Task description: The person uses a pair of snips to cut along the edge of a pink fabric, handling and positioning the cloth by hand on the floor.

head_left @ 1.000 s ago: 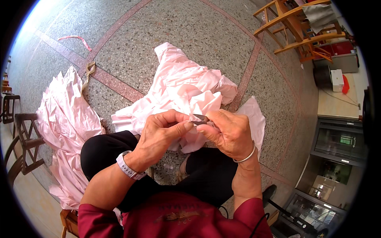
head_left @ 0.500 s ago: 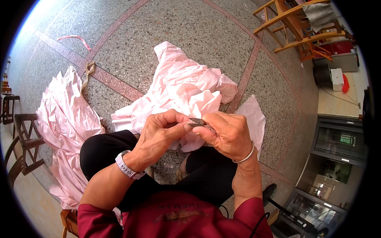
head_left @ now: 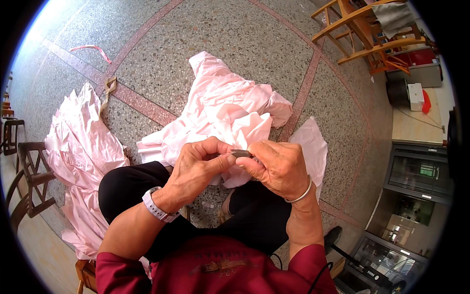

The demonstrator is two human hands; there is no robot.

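Small grey metal thread snips [head_left: 241, 153] are in my right hand [head_left: 283, 167], thumb and fingers closed around them. Their short blades are together, with the tip close to the fingertips of my left hand [head_left: 200, 161]. That hand is pinched, thumb against forefinger, at an edge of the pale pink cloth [head_left: 220, 93]; the exact bit between the fingertips is mostly covered. Below both hands the cloth spreads in loose folds from my lap onto the floor ahead.
More pink cloth [head_left: 85, 142] lies heaped at my left, and a pink piece [head_left: 311, 147] hangs at the right. A tan strip [head_left: 108, 90] and a red-white strip [head_left: 93, 47] lie on the speckled floor. Wooden chairs [head_left: 362, 36] and glass-fronted cabinets [head_left: 418, 171] stand around.
The blades of the snips have come together from slightly apart. My right fingers have shifted a little, while my left hand and the cloth stay nearly where they were.
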